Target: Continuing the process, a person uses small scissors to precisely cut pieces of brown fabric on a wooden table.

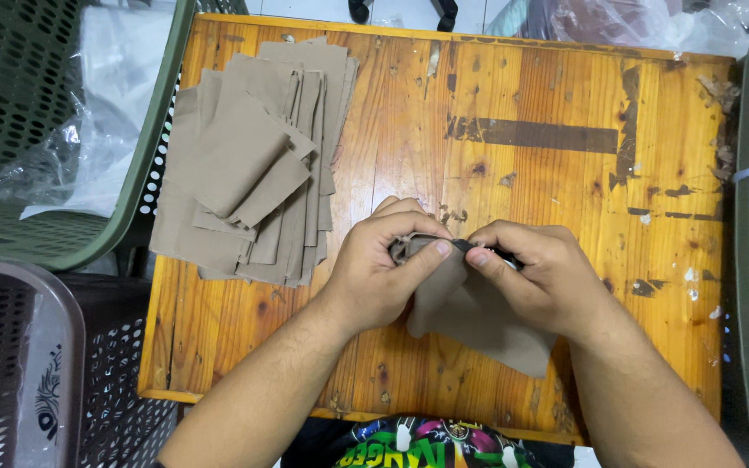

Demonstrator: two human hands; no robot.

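Both hands meet over the near middle of the wooden worktop. The left hand is clenched on the top edge of a tan fabric piece, thumb pressed on the cloth with the fingers curled behind it. The right hand pinches the same edge just beside the left thumb, and a small dark tool shows between its fingers; what kind of tool cannot be told. The fabric hangs below the grip and lies flat on the worktop toward the near edge. Left of the grip, well apart, sits a stack of tan fabric pieces, overhanging the worktop's left edge. Beyond and right of the grip the wood is bare. A green basket stands beside the left edge.
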